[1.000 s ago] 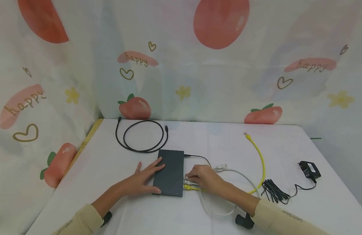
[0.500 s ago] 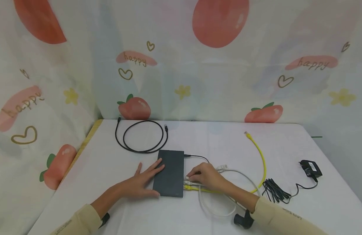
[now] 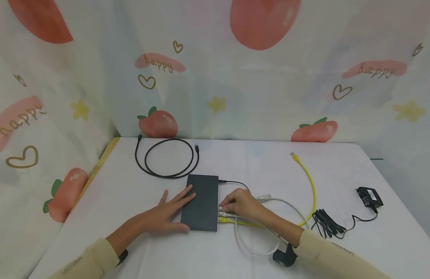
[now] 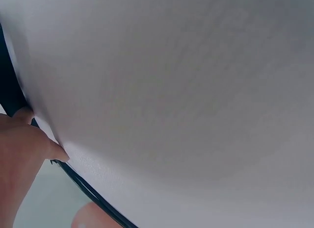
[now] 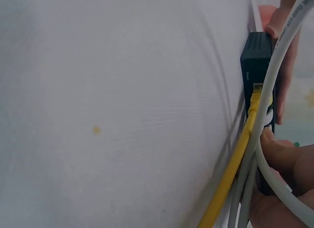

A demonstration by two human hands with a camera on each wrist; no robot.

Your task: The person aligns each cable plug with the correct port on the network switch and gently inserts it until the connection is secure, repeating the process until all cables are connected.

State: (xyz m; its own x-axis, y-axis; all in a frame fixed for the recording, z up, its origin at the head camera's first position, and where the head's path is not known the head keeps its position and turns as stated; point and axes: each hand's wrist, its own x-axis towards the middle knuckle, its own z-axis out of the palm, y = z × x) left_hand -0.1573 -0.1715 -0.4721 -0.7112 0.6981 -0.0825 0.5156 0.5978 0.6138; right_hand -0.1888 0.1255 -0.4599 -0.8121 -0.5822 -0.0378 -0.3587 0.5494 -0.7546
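A dark, flat network switch [image 3: 202, 203] lies on the white table. My left hand [image 3: 162, 215] rests spread against its left side, two fingertips on its top and the thumb along the near corner. At the port side, my right hand [image 3: 243, 203] pinches a light plug [image 3: 221, 208] of a white network cable [image 5: 274, 73]. Beside those fingers a yellow network cable [image 5: 230, 174] is plugged into a port. Only part of my left hand [image 4: 22, 154] appears in the left wrist view. The right fingers [image 5: 282, 154] partly hide the ports in the right wrist view.
A thin black power lead [image 3: 234, 181] runs from the switch's far right corner. Further right lie a bundled black cord [image 3: 328, 224] and a power adapter [image 3: 370, 197]. Behind the switch is a coiled black cable [image 3: 171, 177]. A loose clear plug [image 3: 265, 197] lies beyond my right hand.
My right fingertips have edged slightly left, closer to the switch's port side. The left hand stays in place on the switch. The head view has tilted down a little.
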